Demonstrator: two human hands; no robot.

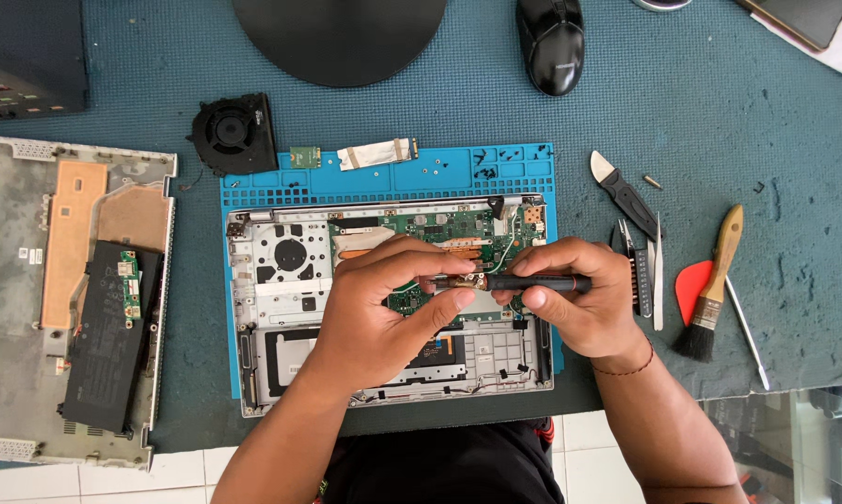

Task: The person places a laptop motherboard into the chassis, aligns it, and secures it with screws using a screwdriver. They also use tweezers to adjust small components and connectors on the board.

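Observation:
An opened laptop base (253, 373) with a green circuit board (439, 224) lies on a blue work mat (439, 173). My right hand (579, 299) grips a black screwdriver (537, 282) held level, tip pointing left. My left hand (383, 308) pinches the screwdriver's tip end between thumb and fingers, above the middle of the board. Both hands hide the board's centre.
A removed bottom cover (29, 233) with a black battery (108, 345) on it lies at left. A loose fan (234, 135) sits behind the mat. At right are a black pry tool (623, 191), tweezers (657, 271), a brush (710, 299) and a red pick (691, 285). A mouse (551, 42) and monitor base (339, 37) lie far.

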